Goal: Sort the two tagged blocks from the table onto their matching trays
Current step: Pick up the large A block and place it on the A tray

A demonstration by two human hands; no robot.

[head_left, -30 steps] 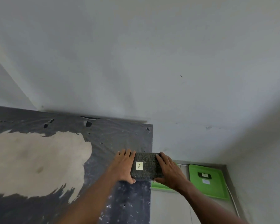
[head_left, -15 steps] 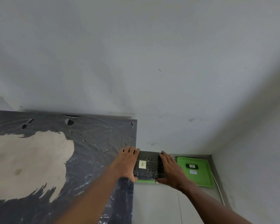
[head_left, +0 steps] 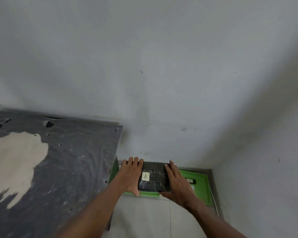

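Observation:
A dark wrapped block (head_left: 153,179) with a pale tag marked "A" is held between both my hands, past the table's right edge. My left hand (head_left: 130,176) grips its left side and my right hand (head_left: 176,182) grips its right side. The block is over a green tray (head_left: 147,194) on the floor, of which only the front rim and left end show. A second green tray (head_left: 202,186) lies just right of it, carrying a small black item and a white label. Whether the block touches the tray is hidden.
The table (head_left: 72,169) with a dark, worn plastic cover fills the left. Grey walls meet in a corner behind the trays. A white cable (head_left: 214,201) runs along the right wall. Pale floor tiles (head_left: 144,219) lie in front of the trays.
Both hands carried the block rightward off the table and down over the left green tray. The view has shifted right and closer to the trays.

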